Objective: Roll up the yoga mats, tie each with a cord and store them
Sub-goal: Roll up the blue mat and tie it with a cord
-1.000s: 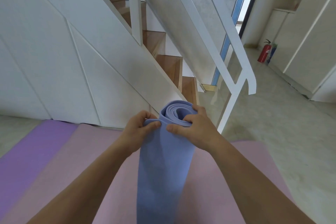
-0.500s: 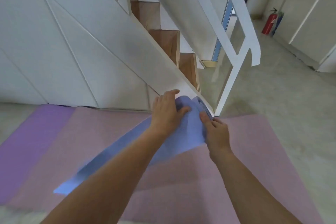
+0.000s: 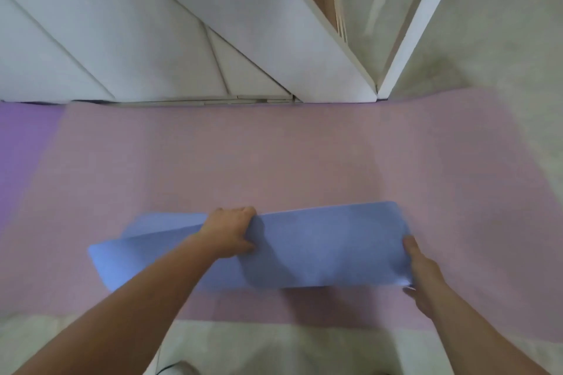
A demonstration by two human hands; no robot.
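A rolled blue yoga mat (image 3: 320, 246) lies crosswise on a flat pink yoga mat (image 3: 274, 161), its roll loose at the left end. My left hand (image 3: 230, 230) grips over the top of the roll near its middle. My right hand (image 3: 422, 277) presses against the roll's right end with its fingers spread along it. A purple yoga mat (image 3: 21, 149) lies flat to the left of the pink one. No cord is in view.
The white panelled side of a staircase (image 3: 182, 39) runs along the far edge of the mats, with a white railing post (image 3: 420, 24) at its right. Pale stone floor (image 3: 502, 49) lies to the right and near my feet.
The blue roll went from upright in both hands to lying sideways on the pink mat. My view tipped down towards the floor and my hands moved apart along the roll.
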